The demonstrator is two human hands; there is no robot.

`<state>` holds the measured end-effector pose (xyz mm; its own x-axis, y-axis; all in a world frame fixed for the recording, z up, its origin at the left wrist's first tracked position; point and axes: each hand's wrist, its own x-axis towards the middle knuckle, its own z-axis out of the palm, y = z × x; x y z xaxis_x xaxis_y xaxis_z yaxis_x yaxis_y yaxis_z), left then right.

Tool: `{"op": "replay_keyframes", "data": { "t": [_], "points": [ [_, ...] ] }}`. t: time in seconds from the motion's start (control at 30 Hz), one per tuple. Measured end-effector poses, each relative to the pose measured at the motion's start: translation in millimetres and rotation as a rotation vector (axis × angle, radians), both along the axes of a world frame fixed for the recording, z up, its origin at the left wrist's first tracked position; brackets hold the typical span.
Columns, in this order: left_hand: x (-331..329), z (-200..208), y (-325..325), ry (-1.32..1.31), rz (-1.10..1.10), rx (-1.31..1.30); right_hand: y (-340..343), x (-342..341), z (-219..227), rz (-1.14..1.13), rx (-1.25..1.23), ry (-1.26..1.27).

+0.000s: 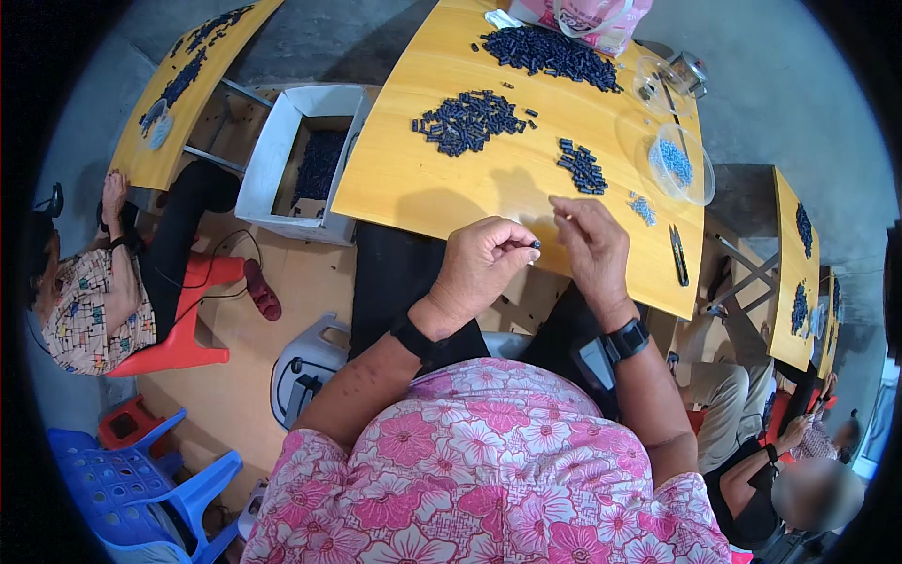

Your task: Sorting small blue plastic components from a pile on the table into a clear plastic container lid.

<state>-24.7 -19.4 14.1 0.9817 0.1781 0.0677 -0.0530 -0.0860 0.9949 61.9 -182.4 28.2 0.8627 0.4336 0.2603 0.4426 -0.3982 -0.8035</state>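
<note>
Thumb and forefinger of my left hand (481,265) pinch a small dark cylindrical piece (536,245), one end of it showing past the fingertips. Close beside it on the right, my right hand (597,249) is raised over the table edge, thumb and forefinger drawn together. A tiny pale spot shows at those fingertips, too small to name. Nearest to my right hand on the tabletop lie a row of dark cylinders (583,167) and a little heap of light blue pieces (643,210). Black-handled snips (678,256) rest near the right edge.
Larger piles of dark cylinders (470,122) (550,58) cover parts of the yellow table (395,179). Clear plastic tubs (700,179) stand at right, a pink bag (601,23) behind. A white box (268,179) is left of the table. Other people sit on both sides.
</note>
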Motion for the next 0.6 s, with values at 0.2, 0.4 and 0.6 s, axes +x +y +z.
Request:
{"op": "replay_keyframes", "data": {
  "t": [0.2, 0.4, 0.6],
  "points": [
    [4, -12, 4, 0.071, -0.009, 0.023, 30, 64, -6, 0.003, -0.131, -0.305],
    [6, -16, 5, 0.080, -0.017, -0.010, 61, 104, -1, -0.010, -0.482, -0.441],
    [5, -7, 6, 0.080, -0.013, -0.035, 85, 123, -9, -0.039, -0.695, -0.513]
  ]
}}
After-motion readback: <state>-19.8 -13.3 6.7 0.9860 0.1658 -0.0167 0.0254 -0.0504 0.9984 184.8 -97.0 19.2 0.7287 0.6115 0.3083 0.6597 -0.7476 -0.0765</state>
